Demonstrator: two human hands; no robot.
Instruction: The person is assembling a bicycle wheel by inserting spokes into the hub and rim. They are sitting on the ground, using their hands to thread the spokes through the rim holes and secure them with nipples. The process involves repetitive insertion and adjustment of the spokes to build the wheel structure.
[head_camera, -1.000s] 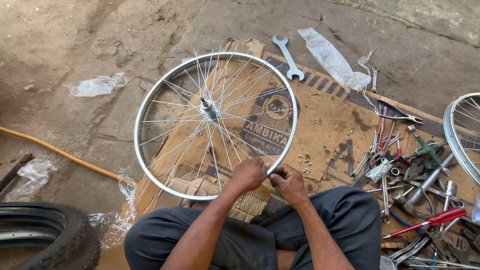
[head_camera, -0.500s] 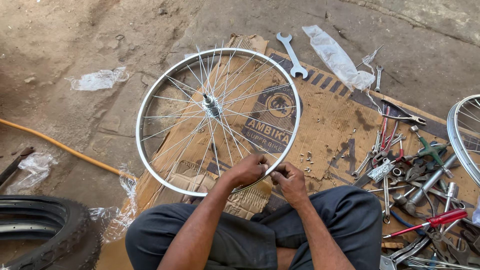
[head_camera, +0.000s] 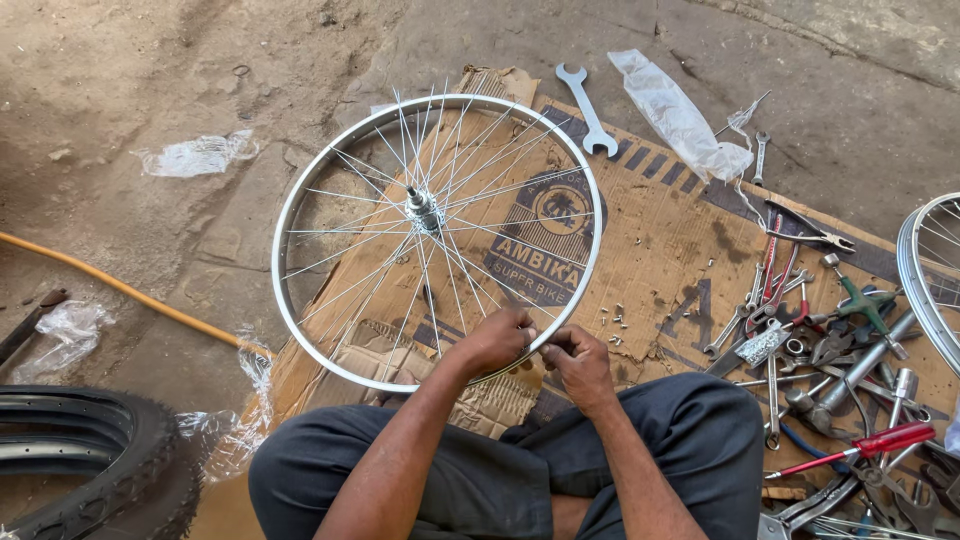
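Two hands meet at the rim's six o'clock: left hand curled in a grip over the bicycle wheel, right hand pinching at the rim just beside it. One wheel lies flat on cardboard; one open-ended spanner at one o'clock, one red-handled screwdriver at four.

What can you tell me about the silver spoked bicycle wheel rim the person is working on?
The silver spoked bicycle wheel rim is bare metal with no tyre, its thin crossing spokes meeting at a small metal hub. It lies about flat, partly on the brown cardboard sheet and partly over dirt ground. The left hand grips its near edge; the right hand pinches at the rim right beside it.
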